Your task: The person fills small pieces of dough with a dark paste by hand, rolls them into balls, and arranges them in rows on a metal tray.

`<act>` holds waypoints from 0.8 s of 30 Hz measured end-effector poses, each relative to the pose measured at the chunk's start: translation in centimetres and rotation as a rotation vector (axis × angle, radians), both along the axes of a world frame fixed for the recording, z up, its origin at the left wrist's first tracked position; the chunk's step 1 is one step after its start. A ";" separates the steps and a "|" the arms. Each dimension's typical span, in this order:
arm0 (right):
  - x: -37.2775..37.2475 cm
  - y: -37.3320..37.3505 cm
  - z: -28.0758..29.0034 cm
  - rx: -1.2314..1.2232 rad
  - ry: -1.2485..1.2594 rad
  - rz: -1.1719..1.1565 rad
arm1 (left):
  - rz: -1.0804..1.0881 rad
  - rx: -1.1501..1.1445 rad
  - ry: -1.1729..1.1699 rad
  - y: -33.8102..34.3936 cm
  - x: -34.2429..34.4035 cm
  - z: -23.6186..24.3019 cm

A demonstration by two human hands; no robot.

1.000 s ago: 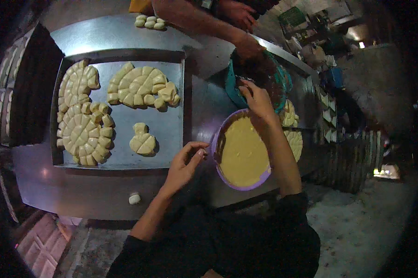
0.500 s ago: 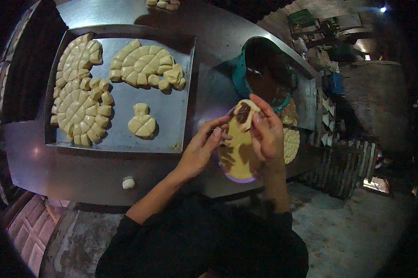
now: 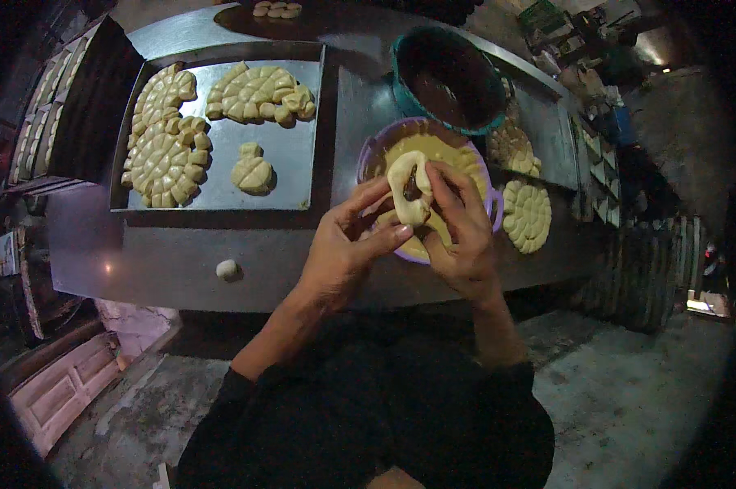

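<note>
Now both hands are close together, and the left hand [image 3: 343,244] and the right hand [image 3: 466,244] hold between their fingers one piece of dough [image 3: 414,212], opened in its middle, where some dark filling [image 3: 413,187] is visible. This piece is above a purple basin [image 3: 413,123] of yellow mixture, which stands near the front edge of the surface [image 3: 172,261]. Behind it, toward the far edge, stands a teal tub [image 3: 399,84]. Toward the left edge lies a metal tray [image 3: 293,163] with dough rounds; one small dough ball [image 3: 227,269] rests near the front edge.

Shiny metal tray [image 3: 290,163], smooth dough [image 3: 413,213], purple plastic basin [image 3: 366,161].
</note>
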State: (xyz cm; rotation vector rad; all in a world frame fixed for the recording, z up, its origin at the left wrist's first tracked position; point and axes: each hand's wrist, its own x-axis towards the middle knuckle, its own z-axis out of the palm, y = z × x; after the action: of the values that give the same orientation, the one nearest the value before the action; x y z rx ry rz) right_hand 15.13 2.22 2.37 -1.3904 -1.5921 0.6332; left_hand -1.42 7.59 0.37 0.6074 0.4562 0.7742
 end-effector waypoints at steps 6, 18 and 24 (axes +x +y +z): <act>1.4 -5.5 1.0 0.187 -0.093 -0.012 | -0.001 0.392 0.189 -5.0 0.6 1.5; 2.3 -11.3 3.4 0.436 -0.348 0.253 | 0.212 0.217 0.239 -12.9 1.9 1.7; 2.4 -11.4 4.0 0.140 -0.003 0.452 | 0.246 0.421 0.612 -15.0 -0.3 3.5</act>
State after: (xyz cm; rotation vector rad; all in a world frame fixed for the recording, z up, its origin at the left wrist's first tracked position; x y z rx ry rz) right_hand 17.51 -9.20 6.40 -0.9325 -1.9321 0.7636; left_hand -1.72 -7.41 3.89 1.2094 0.9538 0.9222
